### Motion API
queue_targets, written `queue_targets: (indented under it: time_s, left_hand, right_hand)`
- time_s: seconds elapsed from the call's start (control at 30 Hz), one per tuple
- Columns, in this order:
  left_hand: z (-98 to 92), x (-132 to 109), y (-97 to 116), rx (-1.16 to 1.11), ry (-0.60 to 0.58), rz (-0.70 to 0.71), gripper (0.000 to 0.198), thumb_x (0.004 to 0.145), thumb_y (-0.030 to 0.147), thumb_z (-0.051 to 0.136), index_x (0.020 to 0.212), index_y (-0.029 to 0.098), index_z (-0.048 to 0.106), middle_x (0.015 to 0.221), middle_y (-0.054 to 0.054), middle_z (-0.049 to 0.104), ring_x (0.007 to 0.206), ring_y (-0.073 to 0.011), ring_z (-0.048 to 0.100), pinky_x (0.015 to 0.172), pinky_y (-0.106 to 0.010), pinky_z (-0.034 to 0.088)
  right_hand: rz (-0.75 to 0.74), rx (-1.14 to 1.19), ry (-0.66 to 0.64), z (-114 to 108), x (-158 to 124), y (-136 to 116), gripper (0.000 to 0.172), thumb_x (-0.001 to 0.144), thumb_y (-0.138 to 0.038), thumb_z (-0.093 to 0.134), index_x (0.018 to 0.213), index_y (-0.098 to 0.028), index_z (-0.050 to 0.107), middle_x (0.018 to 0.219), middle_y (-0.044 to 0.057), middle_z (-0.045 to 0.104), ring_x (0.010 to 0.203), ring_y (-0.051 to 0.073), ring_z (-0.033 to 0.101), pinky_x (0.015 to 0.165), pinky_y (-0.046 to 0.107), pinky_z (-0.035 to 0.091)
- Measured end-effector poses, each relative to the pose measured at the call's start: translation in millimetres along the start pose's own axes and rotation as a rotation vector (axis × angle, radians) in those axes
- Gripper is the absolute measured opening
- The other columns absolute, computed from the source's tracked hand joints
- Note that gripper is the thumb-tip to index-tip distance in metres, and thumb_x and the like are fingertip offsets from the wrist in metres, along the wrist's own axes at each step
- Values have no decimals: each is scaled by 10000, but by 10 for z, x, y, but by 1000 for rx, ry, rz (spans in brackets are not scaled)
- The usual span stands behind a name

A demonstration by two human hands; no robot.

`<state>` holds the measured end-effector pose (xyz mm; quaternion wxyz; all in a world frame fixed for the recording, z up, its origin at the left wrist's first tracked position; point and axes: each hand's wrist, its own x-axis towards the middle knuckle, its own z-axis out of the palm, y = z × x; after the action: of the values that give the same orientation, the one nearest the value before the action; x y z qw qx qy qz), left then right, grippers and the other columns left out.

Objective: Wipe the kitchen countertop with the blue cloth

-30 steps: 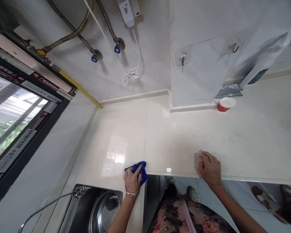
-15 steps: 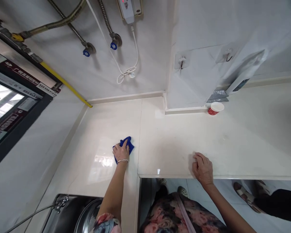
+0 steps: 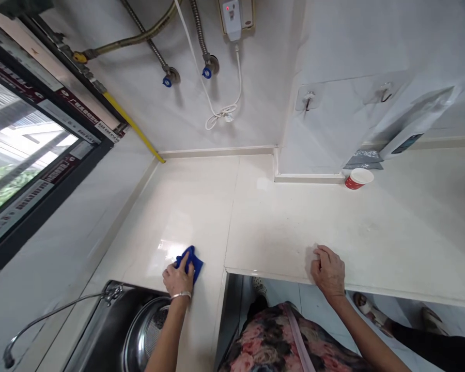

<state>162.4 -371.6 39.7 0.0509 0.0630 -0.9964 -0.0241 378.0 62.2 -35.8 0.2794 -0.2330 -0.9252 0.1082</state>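
On the pale countertop [image 3: 271, 227], my left hand [image 3: 179, 278] presses a crumpled blue cloth [image 3: 194, 263], its fingers spread partly over the cloth. A bracelet circles that wrist, just behind the sink's far edge. My right hand [image 3: 328, 271] rests at the counter's front edge with its fingers curled in; nothing can be seen in them.
A sink [image 3: 101, 320] with a faucet hose lies at the lower left. A red and white paper cup [image 3: 358, 178] stands by the wall corner, near a grey packet [image 3: 364, 159]. Another person's legs and sandals [image 3: 375, 315] show at the lower right.
My left hand has moved with the blue cloth toward the sink and the counter's front. My right hand stays at the front edge. The view has shifted left.
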Motion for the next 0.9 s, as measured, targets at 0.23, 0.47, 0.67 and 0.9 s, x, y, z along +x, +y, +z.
queue_targets:
  time_s: [0.23,0.47,0.67,0.9]
  left_hand:
    - [110,-1020,139,41,93,324,426,922,366,530,1330,378,650,1030,-121,590,892,-266,496,816,-424,466]
    - [126,-693,312,-32,88,492,373,908,355,582,1260,408,694,997,-89,580,895,-242,495,824,-404,469]
    - [110,-254,670,-98,-73,608,379,916,354,577,1266,459,673,1035,-78,567,962,-239,501,863,-394,470]
    - [213,543,1140,-96,-107,543,388,905,382,582,1275,462,668,1112,-98,560,1015,-267,481,885,-408,432]
  right_hand:
    - [-18,-21,-15,-23,-6,-27,248,899,-163,452,1075,-188,625,1267,122,644,1054,259,584,837,370,384]
    - [-15,-26,2,-31,18,-70,258,884,-148,453,1078,-182,619,1237,128,651,1054,265,578,854,380,394]
    - [-11,-49,-24,-6,6,-45,282,872,-156,451,1096,-193,618,1252,123,644,1046,267,579,851,387,393]
    - [13,-56,-24,2,5,-63,263,871,-148,470,1082,-198,619,1247,112,646,1042,263,582,837,379,389]
